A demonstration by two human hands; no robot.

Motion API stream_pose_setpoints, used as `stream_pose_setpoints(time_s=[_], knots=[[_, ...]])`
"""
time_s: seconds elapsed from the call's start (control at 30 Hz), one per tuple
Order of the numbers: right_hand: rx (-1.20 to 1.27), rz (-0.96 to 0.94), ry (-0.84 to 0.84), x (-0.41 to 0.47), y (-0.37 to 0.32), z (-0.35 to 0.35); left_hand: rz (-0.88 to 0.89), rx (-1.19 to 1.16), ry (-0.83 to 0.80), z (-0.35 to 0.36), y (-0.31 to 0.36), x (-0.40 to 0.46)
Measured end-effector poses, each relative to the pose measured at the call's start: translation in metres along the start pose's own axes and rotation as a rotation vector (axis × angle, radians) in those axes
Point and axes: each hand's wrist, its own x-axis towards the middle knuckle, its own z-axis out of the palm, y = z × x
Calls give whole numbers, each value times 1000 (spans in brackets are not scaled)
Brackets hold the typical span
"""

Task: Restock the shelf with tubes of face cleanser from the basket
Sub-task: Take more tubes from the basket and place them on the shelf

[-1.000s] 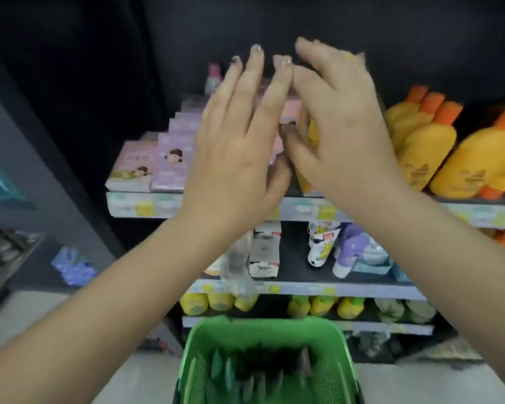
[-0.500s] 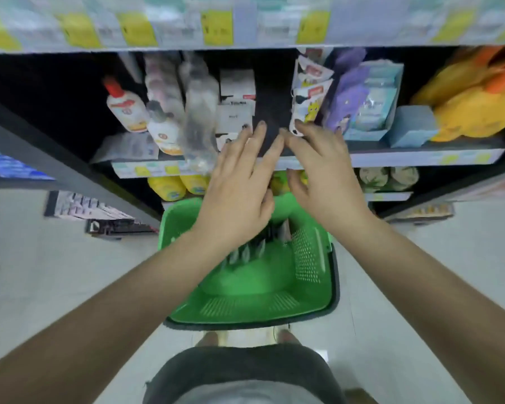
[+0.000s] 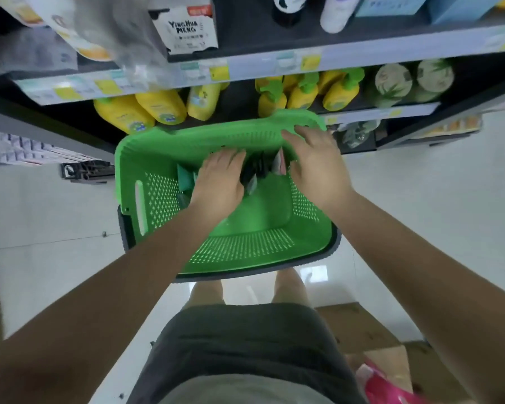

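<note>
While both hands reach in, tubes lie between.

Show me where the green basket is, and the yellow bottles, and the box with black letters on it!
green basket (image 3: 239,249): head view, on its perforated near wall.
yellow bottles (image 3: 161,107): head view, on the body of one lying on the low shelf.
box with black letters (image 3: 187,32): head view, on its white front face.

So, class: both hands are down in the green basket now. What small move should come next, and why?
Probably closing the left hand on one tube. Both hands sit among the tubes at the far end of the basket; the right hand looks open, and neither clearly holds a tube yet.
</note>
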Motion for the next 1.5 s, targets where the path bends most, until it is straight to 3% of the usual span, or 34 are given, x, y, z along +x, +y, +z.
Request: stream_pose_setpoints(time_s=[0.8, 1.23, 1.5], knots=[[-13, -110, -29, -17, 53, 43, -275, 71, -468, 150, 14, 68], [-32, -113, -98, -21, 57, 40, -348, -23, -419, 152, 22, 75], [-11, -93, -205, -17, 56, 23, -276, -134, -332, 104, 31, 58]])
